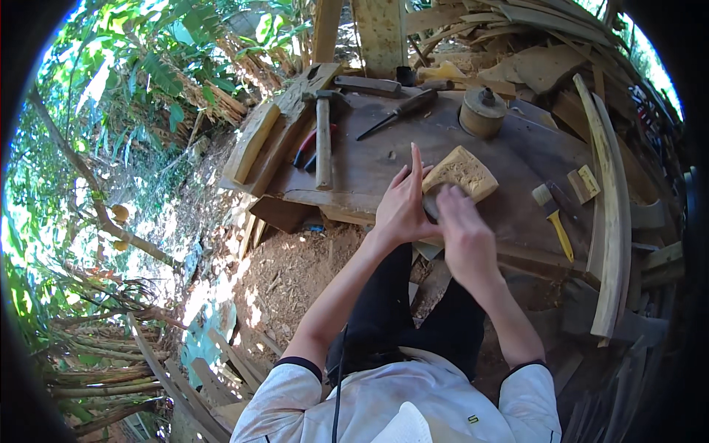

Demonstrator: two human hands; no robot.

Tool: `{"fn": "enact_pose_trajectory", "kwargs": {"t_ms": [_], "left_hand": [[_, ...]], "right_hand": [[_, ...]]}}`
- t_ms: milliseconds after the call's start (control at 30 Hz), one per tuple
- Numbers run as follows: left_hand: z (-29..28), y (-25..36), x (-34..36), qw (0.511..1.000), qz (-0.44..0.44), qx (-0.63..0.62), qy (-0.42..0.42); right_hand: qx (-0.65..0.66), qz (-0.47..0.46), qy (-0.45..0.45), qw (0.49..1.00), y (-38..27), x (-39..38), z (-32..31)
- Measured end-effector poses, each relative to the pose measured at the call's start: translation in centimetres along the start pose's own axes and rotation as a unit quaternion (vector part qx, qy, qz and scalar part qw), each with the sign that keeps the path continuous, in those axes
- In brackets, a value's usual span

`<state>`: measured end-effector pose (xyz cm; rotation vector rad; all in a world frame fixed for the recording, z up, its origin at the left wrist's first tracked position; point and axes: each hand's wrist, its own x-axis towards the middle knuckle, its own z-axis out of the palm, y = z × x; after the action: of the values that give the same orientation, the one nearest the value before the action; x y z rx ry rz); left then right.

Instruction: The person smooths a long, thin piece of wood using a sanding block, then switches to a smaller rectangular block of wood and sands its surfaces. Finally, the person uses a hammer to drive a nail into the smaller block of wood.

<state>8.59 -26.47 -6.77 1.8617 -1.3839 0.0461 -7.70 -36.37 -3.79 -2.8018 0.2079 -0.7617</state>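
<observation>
A pale, squarish wooden block (463, 173) with a rough, pitted face rests at the near part of the brown workbench (362, 166). Beside its left edge is my left hand (402, 207), with the index finger stretched up and the thumb spread apart; whether the palm touches the block is hard to see. My right hand (467, 232) lies over the block's near edge, its fingers smeared by motion. A dark grey patch (430, 205) shows between the hands, too hidden to name.
Toward the back left lie a hammer (323, 140), red-handled pliers (306, 151) and a pointed tool (399, 112). A round container (483, 112) stands at the back. On the right are a yellow-handled brush (554, 220), a small wooden block (583, 183) and a long curved wood strip (611, 221).
</observation>
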Motion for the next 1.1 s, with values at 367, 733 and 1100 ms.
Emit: {"fn": "enact_pose_trajectory", "kwargs": {"t_ms": [367, 733, 1100], "left_hand": [[-0.3, -0.1, -0.1, 1.000, -0.003, -0.005, -0.001], [-0.8, 0.2, 0.3, 0.999, -0.018, -0.024, -0.032], [-0.9, 0.8, 0.8, 0.998, -0.032, -0.032, -0.052]], "right_hand": [[0.064, 0.044, 0.046, 0.996, 2.0, 0.4, -0.5], [0.156, -0.021, 0.006, 0.988, 5.2, 3.5, -1.5], [0.060, 0.060, 0.077, 0.993, 6.3, 3.6, -1.7]]}}
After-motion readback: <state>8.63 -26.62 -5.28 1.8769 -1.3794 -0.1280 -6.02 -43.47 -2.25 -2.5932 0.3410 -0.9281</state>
